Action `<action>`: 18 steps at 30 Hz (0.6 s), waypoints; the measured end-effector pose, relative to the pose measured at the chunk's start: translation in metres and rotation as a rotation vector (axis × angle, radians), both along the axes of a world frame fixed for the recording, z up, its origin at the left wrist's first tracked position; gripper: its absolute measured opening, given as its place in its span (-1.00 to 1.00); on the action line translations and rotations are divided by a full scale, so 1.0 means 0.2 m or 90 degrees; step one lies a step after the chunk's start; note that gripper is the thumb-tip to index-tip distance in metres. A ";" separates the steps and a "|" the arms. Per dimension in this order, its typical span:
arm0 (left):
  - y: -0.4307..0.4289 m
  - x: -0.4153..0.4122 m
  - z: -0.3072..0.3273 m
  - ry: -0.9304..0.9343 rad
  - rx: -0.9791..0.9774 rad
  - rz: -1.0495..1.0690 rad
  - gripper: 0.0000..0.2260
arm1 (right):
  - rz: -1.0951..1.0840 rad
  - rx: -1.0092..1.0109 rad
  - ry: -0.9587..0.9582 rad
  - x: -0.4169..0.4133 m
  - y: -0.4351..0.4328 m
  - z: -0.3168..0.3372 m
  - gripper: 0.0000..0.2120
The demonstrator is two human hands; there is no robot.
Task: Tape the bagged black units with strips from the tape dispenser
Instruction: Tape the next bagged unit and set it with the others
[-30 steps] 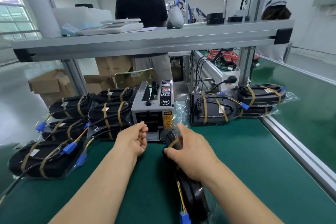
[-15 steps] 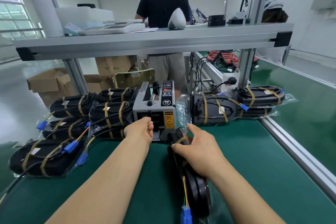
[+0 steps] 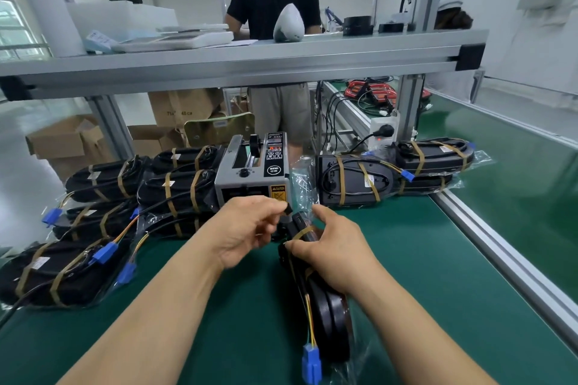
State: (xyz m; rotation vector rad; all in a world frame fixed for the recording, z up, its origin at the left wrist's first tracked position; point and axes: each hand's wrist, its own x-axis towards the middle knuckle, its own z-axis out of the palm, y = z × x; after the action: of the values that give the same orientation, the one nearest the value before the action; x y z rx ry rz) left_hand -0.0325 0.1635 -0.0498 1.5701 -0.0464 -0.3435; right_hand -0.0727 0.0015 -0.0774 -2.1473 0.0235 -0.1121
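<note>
Plastic-bagged unit (image 3: 328, 316), gripped by right hand (image 3: 334, 253), may shift while left hand (image 3: 247, 228) pinches something small (tape strip (image 3: 287, 209), likely), creasing it.

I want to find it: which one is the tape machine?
At the far edge of the green worktable, under the metal shelf, black bagged units lie in piles. Between them stands the grey box-shaped tape dispenser; only it has a yellow caution sticker.

The tape dispenser (image 3: 253, 175) at mid bench bears a round mark reading "SEMI" on its black control panel (image 3: 274, 159) and a yellow label (image 3: 278, 192) headed "CAUTION" on its near face, while a cardboard box (image 3: 184, 106) far behind it shows "75x" and "40 CM".
</note>
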 end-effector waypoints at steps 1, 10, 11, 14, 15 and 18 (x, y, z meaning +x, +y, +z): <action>-0.02 0.00 0.02 -0.023 0.045 -0.009 -0.82 | -0.001 0.003 -0.002 0.00 0.00 0.00 -0.17; -0.05 0.04 0.05 -0.039 0.155 -0.031 -0.82 | 0.002 -0.001 0.000 0.00 0.00 -0.01 -0.13; -0.05 0.05 0.05 -0.039 0.154 -0.032 -0.82 | 0.003 -0.001 0.002 0.00 0.00 -0.01 -0.12; -0.06 0.05 0.04 -0.028 0.141 -0.031 -0.85 | 0.006 0.001 0.005 0.00 0.00 -0.01 -0.12; -0.06 0.05 0.03 -0.021 0.136 -0.029 -0.85 | 0.005 0.001 0.005 0.00 0.00 -0.01 -0.12; -0.06 0.05 0.01 0.001 0.115 -0.021 -0.86 | 0.000 -0.004 0.005 0.00 0.00 -0.01 -0.13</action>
State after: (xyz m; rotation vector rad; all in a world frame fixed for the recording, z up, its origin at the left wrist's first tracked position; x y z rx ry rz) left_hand -0.0224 0.1507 -0.0481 1.7492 -0.0417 -0.3827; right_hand -0.0718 0.0007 -0.0793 -2.1535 0.0284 -0.1037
